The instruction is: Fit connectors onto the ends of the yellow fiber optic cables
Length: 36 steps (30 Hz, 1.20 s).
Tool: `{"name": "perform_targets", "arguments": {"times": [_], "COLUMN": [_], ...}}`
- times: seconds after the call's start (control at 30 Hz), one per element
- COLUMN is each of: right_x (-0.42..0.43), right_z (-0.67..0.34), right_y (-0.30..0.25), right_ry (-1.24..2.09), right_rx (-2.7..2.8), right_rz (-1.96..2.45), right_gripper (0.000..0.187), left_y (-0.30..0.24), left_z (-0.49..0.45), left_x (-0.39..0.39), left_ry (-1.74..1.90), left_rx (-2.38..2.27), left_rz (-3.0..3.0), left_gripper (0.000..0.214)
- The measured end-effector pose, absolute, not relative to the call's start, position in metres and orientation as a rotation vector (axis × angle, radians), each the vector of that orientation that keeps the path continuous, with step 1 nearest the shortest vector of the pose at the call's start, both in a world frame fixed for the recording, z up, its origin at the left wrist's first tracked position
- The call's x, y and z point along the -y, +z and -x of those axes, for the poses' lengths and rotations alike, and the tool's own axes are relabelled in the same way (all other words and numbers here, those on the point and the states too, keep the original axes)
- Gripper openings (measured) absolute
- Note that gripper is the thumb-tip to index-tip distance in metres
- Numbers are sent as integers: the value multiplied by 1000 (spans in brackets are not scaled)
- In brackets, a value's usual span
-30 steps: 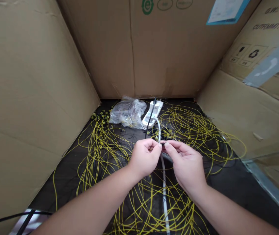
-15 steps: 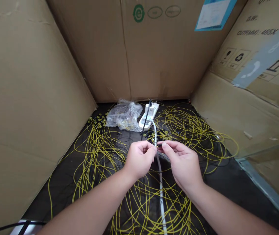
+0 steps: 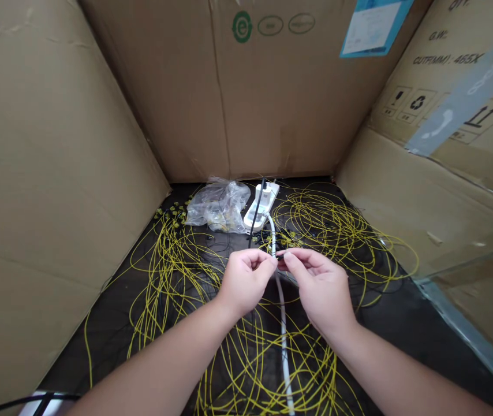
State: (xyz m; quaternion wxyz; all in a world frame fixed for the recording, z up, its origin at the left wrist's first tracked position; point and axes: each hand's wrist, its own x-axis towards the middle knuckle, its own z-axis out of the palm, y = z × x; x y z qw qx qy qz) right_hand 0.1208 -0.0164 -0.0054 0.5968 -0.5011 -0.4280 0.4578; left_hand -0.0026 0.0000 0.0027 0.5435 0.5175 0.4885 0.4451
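My left hand (image 3: 250,281) is closed in a pinch near the middle of the view; whatever its fingertips hold is too small to make out. Close beside it, my right hand (image 3: 321,289) pinches a small black piece (image 3: 280,258), its kind unclear. The fingertips of both hands almost meet, above a white cable (image 3: 282,306) that runs toward me. Around and below the hands lie loose coils of thin yellow cable (image 3: 164,277), with more yellow coils (image 3: 328,216) at the right.
Beyond the hands sit a white power strip (image 3: 253,219) with a black cord (image 3: 257,211) and a crumpled clear plastic bag (image 3: 218,205). Cardboard walls rise at the left (image 3: 56,173), back (image 3: 272,115) and right (image 3: 437,202). The surface (image 3: 402,329) is dark.
The view has shifted very slightly. Both hands keep their pinches, with the right hand's fingertips a touch nearer the left's.
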Motion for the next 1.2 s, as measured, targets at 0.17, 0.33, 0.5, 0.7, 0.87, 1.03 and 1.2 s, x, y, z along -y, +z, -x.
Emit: {"name": "perform_targets", "arguments": {"times": [0.17,0.33,0.5,0.7,0.87,1.03,1.2], "right_x": [18,18,20,20,18,17,18], "right_z": [-121,-121,-120,-119,-120,-121,-120], "right_y": [-3,-3,2,3,1,0,-1], "right_ry": [1035,1046,1005,959,980,989,1007], "right_rx": [1038,1042,1079,1100,1087,1083,1069], "right_rz": [1200,1186,1232,1262,1251,1237,1213], "right_gripper": [17,18,16,17,17,17,17], "left_y": [1,1,5,6,6,5,5], "left_z": [2,1,1,0,1,1,1], "left_x": [0,-1,-1,-1,0,0,-1], "left_ry": [1064,1075,1069,1047,1030,1040,1070], "left_rx": [-1143,-1123,-1099,-1099,-1089,-1098,-1102], "left_rz": [-1184,-1117,-1032,-1000,-1000,-1015,-1056], "left_gripper": [20,17,16,18,19,17,15]}}
